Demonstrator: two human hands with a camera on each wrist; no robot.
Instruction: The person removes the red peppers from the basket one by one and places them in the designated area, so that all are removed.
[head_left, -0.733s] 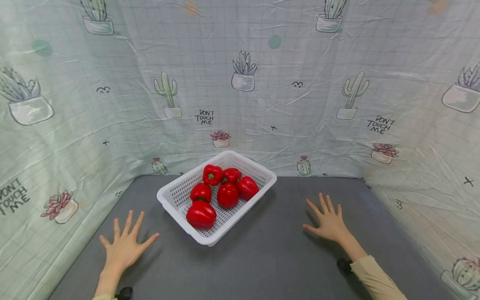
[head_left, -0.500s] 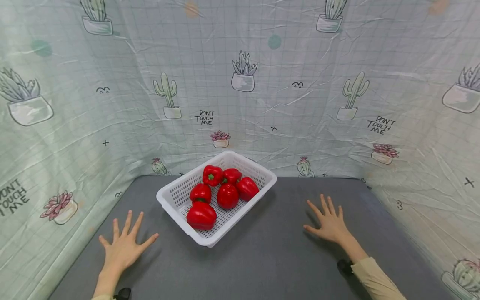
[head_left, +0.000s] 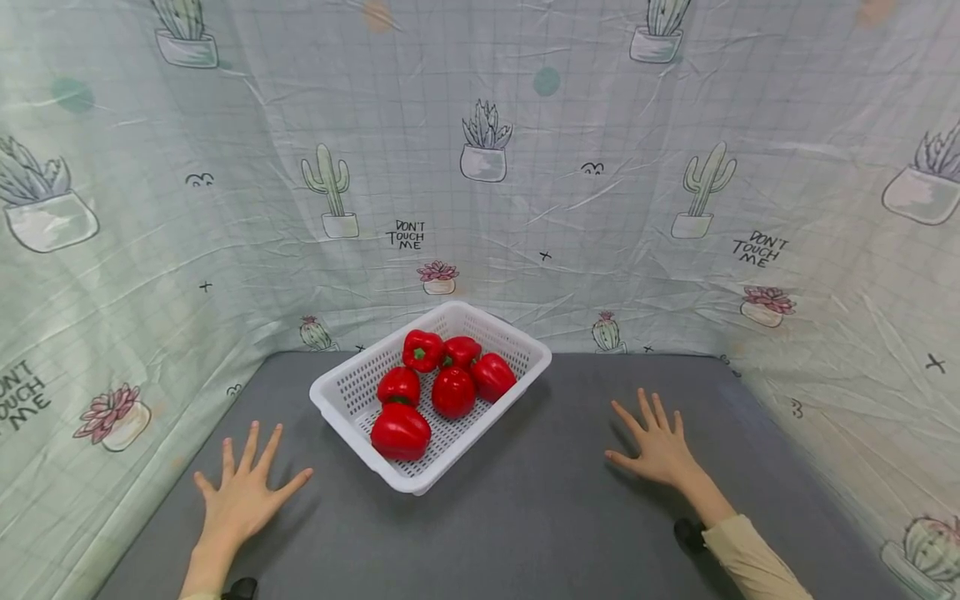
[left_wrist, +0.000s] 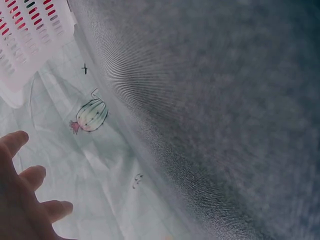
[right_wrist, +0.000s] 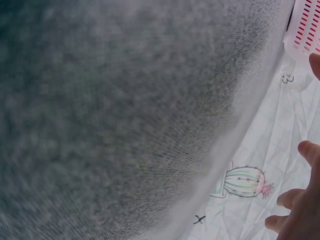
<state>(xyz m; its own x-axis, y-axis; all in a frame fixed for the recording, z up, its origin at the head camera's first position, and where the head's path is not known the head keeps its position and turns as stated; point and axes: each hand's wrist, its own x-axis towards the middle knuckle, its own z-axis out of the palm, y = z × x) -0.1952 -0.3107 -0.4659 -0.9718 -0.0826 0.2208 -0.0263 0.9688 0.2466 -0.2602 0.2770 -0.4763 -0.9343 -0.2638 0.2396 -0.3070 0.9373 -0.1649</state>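
A white perforated plastic basket (head_left: 352,440) stands at an angle on the grey table, left of the middle in the head view. Inside it lie several red bell peppers (head_left: 401,432), the largest toward the near corner. To the basket's lower left, my left hand (head_left: 240,500) is spread with straight fingers and holds nothing. Well to the basket's right, my right hand (head_left: 662,450) is likewise spread and holds nothing. Each wrist view catches part of its hand and a corner of the basket, with red showing through the slots.
The grey table (head_left: 525,525) reaches back to a pale cloth (head_left: 525,217) printed with cacti, which hangs behind and on both sides. The basket's far edge is close to the back cloth. A black band (head_left: 688,535) sits at my right wrist.
The head view has shifted very slightly, so the scene sits a little farther left. Both hands, the basket and the bell peppers otherwise stay as they were.
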